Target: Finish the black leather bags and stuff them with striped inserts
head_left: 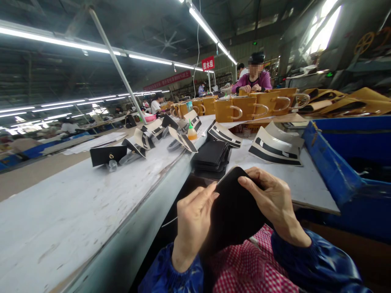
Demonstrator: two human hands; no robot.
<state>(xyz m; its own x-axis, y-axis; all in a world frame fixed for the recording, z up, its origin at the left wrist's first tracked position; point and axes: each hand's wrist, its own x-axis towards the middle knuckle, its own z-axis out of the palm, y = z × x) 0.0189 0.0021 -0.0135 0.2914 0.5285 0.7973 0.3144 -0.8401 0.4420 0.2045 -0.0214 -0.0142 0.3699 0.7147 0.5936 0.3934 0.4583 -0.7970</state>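
Observation:
Between my two hands I hold up a black leather panel (236, 207) with rounded corners and a pale edge line along its top left. The thumb and fingers of my left hand (195, 219) pinch its left edge. My right hand (271, 199) grips the upper right corner, thumb on the near face and fingers behind it. Just beyond the panel is a stack of black pieces (212, 156). Beside that stack lie curved cream pieces with black strips (273, 148).
A long white table (91, 215) runs along my left, bearing black flap pieces (108, 155) and a glue bottle (192, 132) with a green tip. A blue bin (332, 162) stands at right. Tan bags (227, 110) line the back, where a co-worker (253, 77) sits.

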